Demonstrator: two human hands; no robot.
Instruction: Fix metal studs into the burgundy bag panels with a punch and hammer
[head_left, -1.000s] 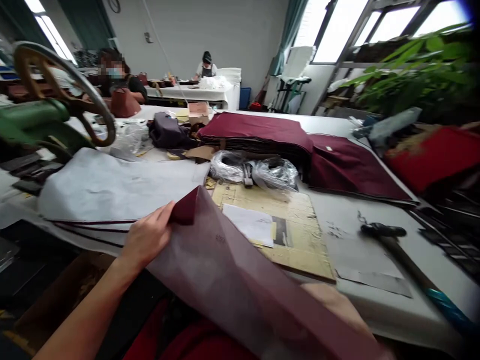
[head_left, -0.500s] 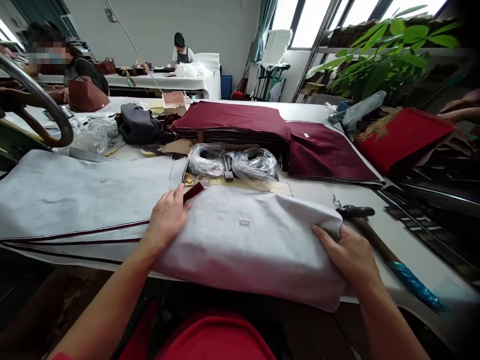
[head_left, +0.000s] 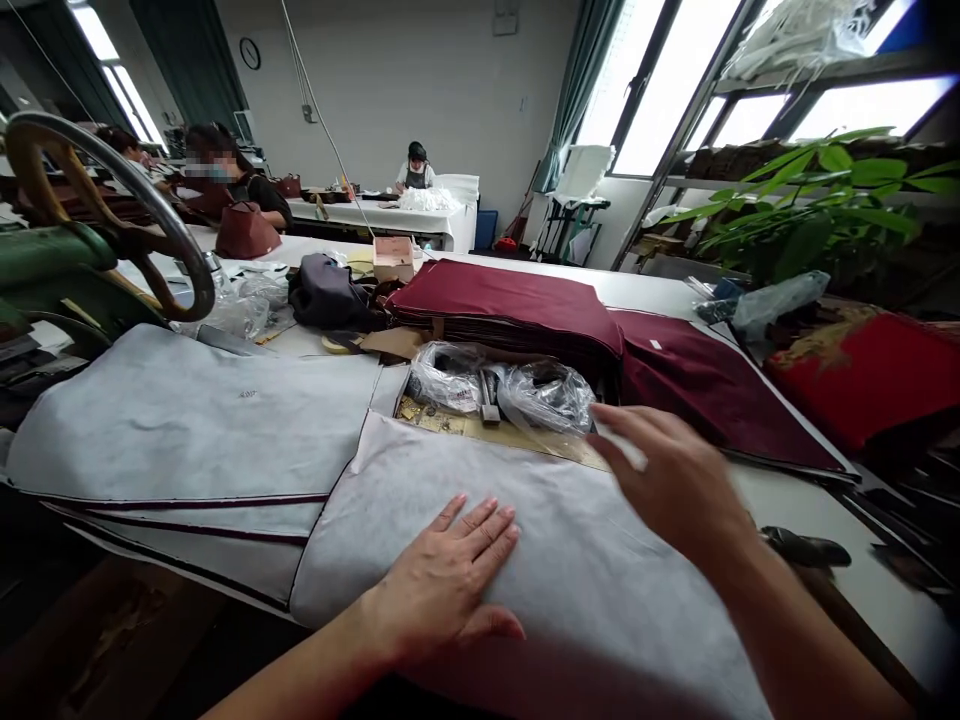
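Observation:
A large grey sheet of material [head_left: 480, 480] with a maroon underside lies flat on the white table [head_left: 825, 500] before me. My left hand [head_left: 442, 580] rests palm down on its near middle, fingers spread. My right hand [head_left: 667, 480] hovers over the sheet's far right corner, fingers extended and blurred; it holds nothing. A stack of similar grey sheets with maroon edges [head_left: 195, 430] lies to the left, partly under the sheet.
Clear plastic bags [head_left: 502, 385] holding metal parts sit behind the sheet. Maroon stacks [head_left: 525, 300] fill the table's middle. A hammer [head_left: 806, 550] lies at right. A green press with a handwheel [head_left: 97, 230] stands left. Other people work at far tables.
The sheet, held up by both hands a second ago, now lies flat on the table. My left hand slid from its far corner to its middle; my right hand moved up toward the far edge.

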